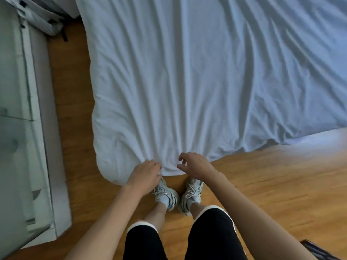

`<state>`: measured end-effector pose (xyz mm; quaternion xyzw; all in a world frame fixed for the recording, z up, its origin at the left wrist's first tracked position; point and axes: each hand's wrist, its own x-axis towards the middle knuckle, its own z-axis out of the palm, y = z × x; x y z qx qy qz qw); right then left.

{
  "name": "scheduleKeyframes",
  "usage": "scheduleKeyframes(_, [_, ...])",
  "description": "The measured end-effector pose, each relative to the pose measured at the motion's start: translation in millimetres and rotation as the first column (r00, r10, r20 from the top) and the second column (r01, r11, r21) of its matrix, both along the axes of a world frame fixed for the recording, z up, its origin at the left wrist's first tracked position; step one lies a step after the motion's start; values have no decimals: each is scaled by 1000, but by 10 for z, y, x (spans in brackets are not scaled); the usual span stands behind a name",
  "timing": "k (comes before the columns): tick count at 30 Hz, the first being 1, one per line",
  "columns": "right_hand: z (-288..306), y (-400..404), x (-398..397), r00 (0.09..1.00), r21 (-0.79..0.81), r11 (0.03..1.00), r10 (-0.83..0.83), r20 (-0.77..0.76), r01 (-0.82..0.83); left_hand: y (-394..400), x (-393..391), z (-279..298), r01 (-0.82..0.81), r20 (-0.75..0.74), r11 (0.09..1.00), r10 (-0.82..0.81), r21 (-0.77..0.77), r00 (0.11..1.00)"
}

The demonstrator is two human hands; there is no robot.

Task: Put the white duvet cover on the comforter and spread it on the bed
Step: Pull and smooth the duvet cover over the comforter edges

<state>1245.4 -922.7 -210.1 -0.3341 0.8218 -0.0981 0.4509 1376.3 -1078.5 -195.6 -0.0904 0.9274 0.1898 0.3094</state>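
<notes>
Nearest the camera: black shorts (212, 235) with a white hem, bare legs, and a pair of grey-white laced sneakers (177, 194) standing on a wooden floor (272, 184).

Just ahead of the sneakers: left hand (145, 175), palm down, fingers curled into the hanging near edge of the white duvet cover (187, 81), gripping a bunch of cloth. Radiating creases converge on this grip.

Beside it, toward the person's right: right hand (193, 165), fingers spread and loosely bent, hovering at the same edge. It appears to hold nothing; contact with the cloth cannot be confirmed.

Between the two hands: a short flat stretch of the cover's hem, drooping almost to the floor.

Left of the left hand: a rounded, padded corner of the cover, suggesting the comforter is already inside; this is a judgement, as no filling is visible.

Beyond both hands: the cover runs away from the person over the bed (319, 136), its long creases lying along that same line, wrinkled and not yet smooth. Its near edge slants farther away toward the right.

Far left of the left hand: a pale glass-fronted cabinet (22, 128) and a grey bag (43, 17).

Judgement: the left hand is the one engaged; any pull to flatten the cover would run straight back toward the person, along the creases.
</notes>
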Motion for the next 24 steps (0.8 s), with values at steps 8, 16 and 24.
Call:
scheduleKeyframes(8, [1441, 60, 199, 991, 106, 986, -121, -53, 126, -107, 384, 1473, -324, 65, 940, 319, 106, 946])
scheduleKeyframes(16, [2005, -734, 1233, 986, 189, 972, -151, 65, 136, -898, 1356, 1918, -413, 120, 896, 397, 162, 910])
scheduleKeyframes(24, [2336, -2183, 1823, 992, 164, 979, -120, -31, 124, -2799, 1828, 2127, -214, 31, 976, 213, 31, 977])
